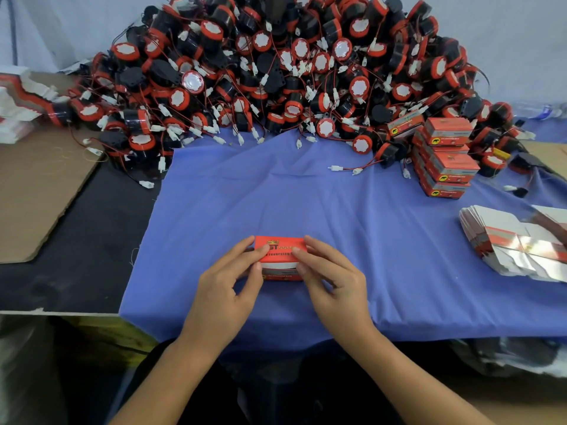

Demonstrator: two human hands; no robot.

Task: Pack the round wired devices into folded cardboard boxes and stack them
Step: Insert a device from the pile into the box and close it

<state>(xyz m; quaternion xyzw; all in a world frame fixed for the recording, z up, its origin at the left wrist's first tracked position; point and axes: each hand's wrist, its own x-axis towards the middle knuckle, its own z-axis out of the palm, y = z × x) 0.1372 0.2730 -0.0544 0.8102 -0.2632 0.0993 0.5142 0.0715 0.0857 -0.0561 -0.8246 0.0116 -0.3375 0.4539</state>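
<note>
- Blue cloth [276, 185] covers the work table, with a pale wall behind it.
- Along the back of the cloth rises a big heap of round wired devices [276, 72], black with red rims, trailing thin red wires and white plugs.
- At the right, a stack of packed boxes [445, 161] stands against the edge of the heap; nearer the viewer, a fanned pile of flat cartons [515, 243] lies at the right edge.
- A brown cardboard sheet [40, 185] lies at the left, off the cloth.
- Front and centre, a small red box [280, 245] sits low on the cloth, well apart from the heap and the stack.
- The left hand [236, 271] pinches the box's left end and the right hand [328, 271] its right end, so the box lies squarely between them, fingers curled over its top and front.
- A white band shows on the front face; whether a device is inside cannot be told.
- The box looks like thin card: light and easily dented. The ends and folded corners seem the safest hold, since the broad faces would likely buckle under a squeeze.
</note>
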